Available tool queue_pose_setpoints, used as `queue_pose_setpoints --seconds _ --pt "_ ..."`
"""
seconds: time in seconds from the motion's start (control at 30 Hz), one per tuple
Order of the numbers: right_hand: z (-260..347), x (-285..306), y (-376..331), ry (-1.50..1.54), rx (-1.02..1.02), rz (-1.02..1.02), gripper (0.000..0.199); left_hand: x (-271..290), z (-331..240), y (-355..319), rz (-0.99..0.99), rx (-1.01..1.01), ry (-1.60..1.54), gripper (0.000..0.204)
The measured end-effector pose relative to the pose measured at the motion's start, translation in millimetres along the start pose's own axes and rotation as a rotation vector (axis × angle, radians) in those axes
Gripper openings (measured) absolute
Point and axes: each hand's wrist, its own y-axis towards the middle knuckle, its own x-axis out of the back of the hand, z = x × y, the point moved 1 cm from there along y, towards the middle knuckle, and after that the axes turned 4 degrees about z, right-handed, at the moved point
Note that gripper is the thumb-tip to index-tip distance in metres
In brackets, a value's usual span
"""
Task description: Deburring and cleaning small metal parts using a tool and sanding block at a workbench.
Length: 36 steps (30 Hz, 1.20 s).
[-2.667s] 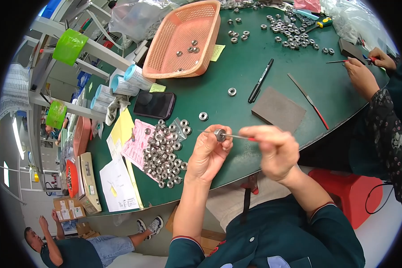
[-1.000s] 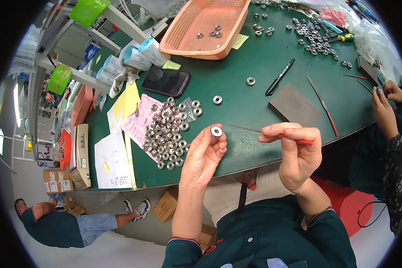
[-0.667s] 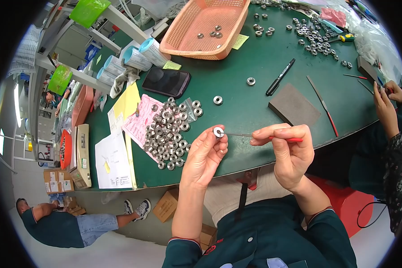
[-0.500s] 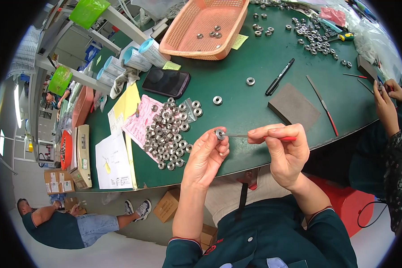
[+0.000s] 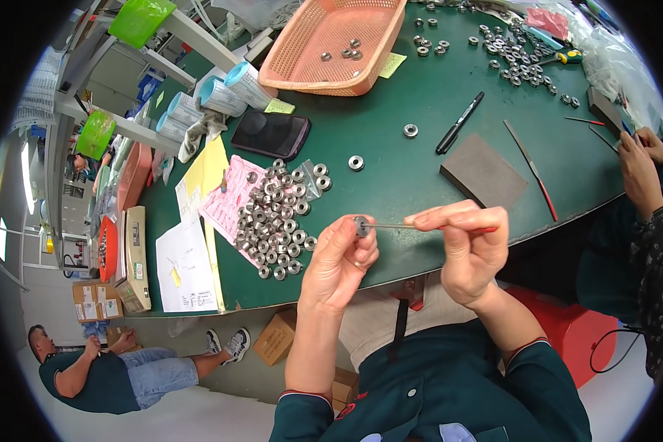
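- Left hand [image 5: 339,261] pinches a small metal ring [image 5: 360,225] between thumb and fingertips, just off the near edge of the green table [image 5: 420,169], over the lap.
- Right hand [image 5: 468,247] has its fingers closed narrow on a thin rod [image 5: 390,225]. The rod lies roughly level and its tip meets the ring at the bore; I can't tell if it is through.
- Ring looks like solid steel: rigid, dense for its size, smooth, probably slick. Won't deform, so a firm pinch on the outer rim is fine. Keep fingertips off the bore so the rod has access.
- Rod is long and slender, so likely springy at the tip. Holding it nearer the ring end would give steadier aim; the reddish far end shows past the right fingers.
- Drop risk: a round part would likely roll off the table edge or fall to the floor.
- Pile of rings [image 5: 276,221] sits on pink paper [image 5: 225,206] on the table, left of the held ring.
- Farther back on the table: black phone [image 5: 271,134], grey foam pad [image 5: 482,171], black pen [image 5: 460,122], orange basket [image 5: 331,44] holding a few rings.
- Another person's hand [image 5: 637,166] works at the table's right edge.
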Motion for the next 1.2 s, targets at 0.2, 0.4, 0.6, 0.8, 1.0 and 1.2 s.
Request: queue_pose_setpoints --seconds 0.2,0.4,0.6,0.8,1.0,1.2 --pt "-1 -4 0 0.048 0.016 -0.001 0.012 9 -4 -2 0.076 0.042 -0.064 0.029" --pt "0 -2 2 -0.004 0.083 0.049 0.012 3 -6 -5 0.057 0.042 0.016 0.030" --pt "2 0 5 0.048 0.038 0.028 0.011 1 -4 -5 0.059 0.070 0.039 0.031" --pt "2 2 9 0.075 0.030 0.002 0.012 7 -3 -5 0.080 0.065 -0.001 0.029" --pt "5 1 8 0.044 0.028 -0.024 0.010 2 0 -3 0.083 0.063 -0.006 0.028" --pt "6 1 6 -0.029 0.044 0.003 0.012 -2 2 -3 0.077 0.060 0.006 0.025"
